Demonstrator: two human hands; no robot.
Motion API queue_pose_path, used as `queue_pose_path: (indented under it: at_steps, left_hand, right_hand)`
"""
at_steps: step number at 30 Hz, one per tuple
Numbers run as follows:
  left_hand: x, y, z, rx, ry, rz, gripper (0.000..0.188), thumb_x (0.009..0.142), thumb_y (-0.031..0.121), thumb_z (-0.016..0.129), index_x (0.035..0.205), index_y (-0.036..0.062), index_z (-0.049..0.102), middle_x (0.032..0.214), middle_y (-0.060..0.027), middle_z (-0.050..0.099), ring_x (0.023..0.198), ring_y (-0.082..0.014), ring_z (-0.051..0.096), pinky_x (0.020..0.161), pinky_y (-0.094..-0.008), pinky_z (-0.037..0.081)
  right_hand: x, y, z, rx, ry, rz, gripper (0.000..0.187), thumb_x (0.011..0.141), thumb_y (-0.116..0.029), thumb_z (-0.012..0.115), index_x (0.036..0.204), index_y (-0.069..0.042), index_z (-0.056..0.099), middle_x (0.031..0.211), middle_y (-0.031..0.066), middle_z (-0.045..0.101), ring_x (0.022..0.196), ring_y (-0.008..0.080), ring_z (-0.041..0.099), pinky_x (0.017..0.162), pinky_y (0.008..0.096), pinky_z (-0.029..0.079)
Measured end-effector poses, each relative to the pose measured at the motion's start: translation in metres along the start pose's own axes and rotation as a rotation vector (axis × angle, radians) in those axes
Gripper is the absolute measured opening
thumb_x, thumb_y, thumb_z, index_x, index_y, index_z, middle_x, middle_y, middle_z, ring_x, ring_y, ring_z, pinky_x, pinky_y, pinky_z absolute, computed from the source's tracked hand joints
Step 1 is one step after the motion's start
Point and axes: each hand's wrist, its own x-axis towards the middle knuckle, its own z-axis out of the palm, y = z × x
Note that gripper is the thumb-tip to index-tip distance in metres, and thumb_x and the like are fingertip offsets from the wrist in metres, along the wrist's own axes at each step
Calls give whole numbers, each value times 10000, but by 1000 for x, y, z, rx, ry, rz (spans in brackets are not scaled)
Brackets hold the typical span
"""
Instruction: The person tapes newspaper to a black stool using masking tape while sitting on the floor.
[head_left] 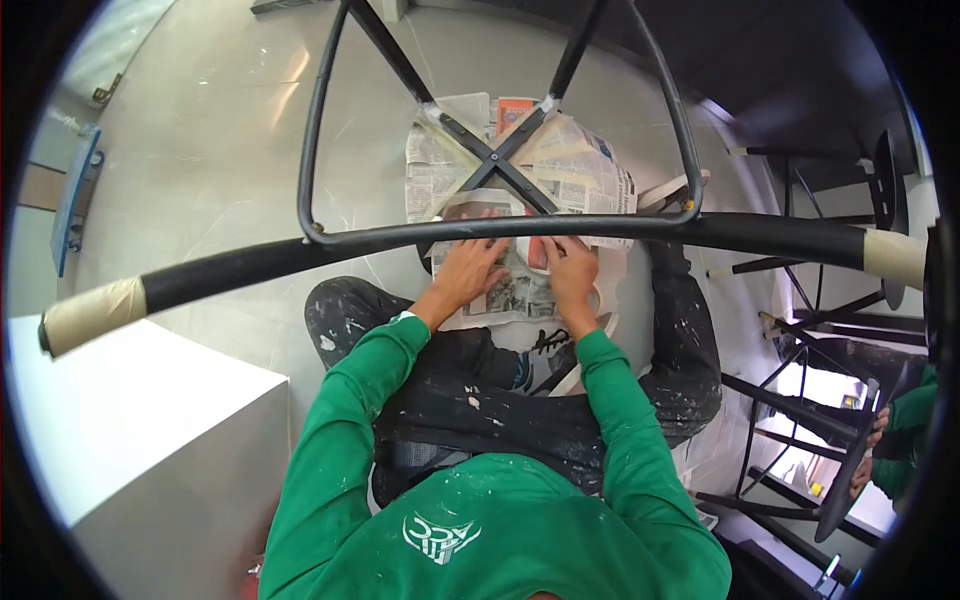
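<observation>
Head view, looking down: a black metal-framed stool [495,158] is seen upside down on a pale floor [220,150], directly in front of a seated person. Its long axis is set approx. vertical, w/ the legs pointed up toward the camera and splayed outward; the two near legs are stretched across the view, one to L, one to R, and the far pair is cut off by the top edge. Newspaper [590,170] is spread under the crossed bars, w/ dense print, mostly too small to be read, and a red-orange panel [515,112] at the far side. A white emblem [440,538] is borne by the green sweatshirt [540,500]. The stool's tubing is plain matte black, joined by bent footrest bars; the near leg ends are wrapped in beige tape [95,316]. The L hand [464,272] is laid on the near part of the paper, fingers extended and slightly apart. The R hand [572,272] is placed just beside it, fingers bent at the paper; whether anything is pinched cannot be told. Paint-spotted dark trousers [480,400] are worn. At far R, other black stools [860,470] are seen, one touched by a co-worker's hand [862,475].
</observation>
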Motion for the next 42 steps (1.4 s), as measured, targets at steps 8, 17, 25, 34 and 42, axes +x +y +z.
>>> queue_pose_path:
  at_steps: [8, 17, 25, 34, 42]
  left_hand:
    - [-2, 13, 10, 94, -90, -231, 869, 927, 535, 704, 1590, 49, 423, 1667, -299, 294, 1460, -437, 411, 1228, -571, 287]
    - [4, 13, 10, 134, -34, -286, 835, 898, 493, 742, 1554, 46, 484, 1632, -277, 375, 1358, -444, 509, 1179, -545, 368]
    - [46, -14, 11, -133, 261, -179, 573, 903, 52, 655, 1469, 75, 569, 1314, -192, 592, 1094, -395, 674, 934, -475, 564]
    - [71, -32, 38, -428, 303, -268, 233, 914, 24, 655, 1139, 74, 693, 1308, -165, 629, 1042, -385, 703, 869, -443, 567]
    - [67, -36, 47, -354, 436, -211, 193, 930, 8, 645, 1106, 44, 716, 1172, -138, 694, 1064, -354, 694, 937, -423, 552]
  right_hand:
    - [4, -16, 27, 10, -82, 36, 265, 863, -215, 807, 1092, -83, 786, 945, 163, 755, 893, 390, 722, 791, 492, 560]
    - [-22, -14, -45, -221, -144, -324, 507, 825, -229, 872, 1277, -63, 715, 1273, 193, 673, 1129, 397, 664, 991, 450, 545]
    - [-8, 16, -30, 43, -21, -85, 294, 875, 37, 707, 1148, -67, 741, 1041, 132, 681, 1023, 355, 667, 874, 447, 545]
    - [-1, 15, -38, -153, 6, -381, 349, 780, 38, 723, 1089, -104, 800, 909, 77, 640, 878, 297, 637, 762, 431, 528]
    - [-6, 24, -40, -241, -84, -503, 386, 767, 16, 688, 1121, -91, 798, 927, 62, 628, 887, 287, 626, 790, 420, 542]
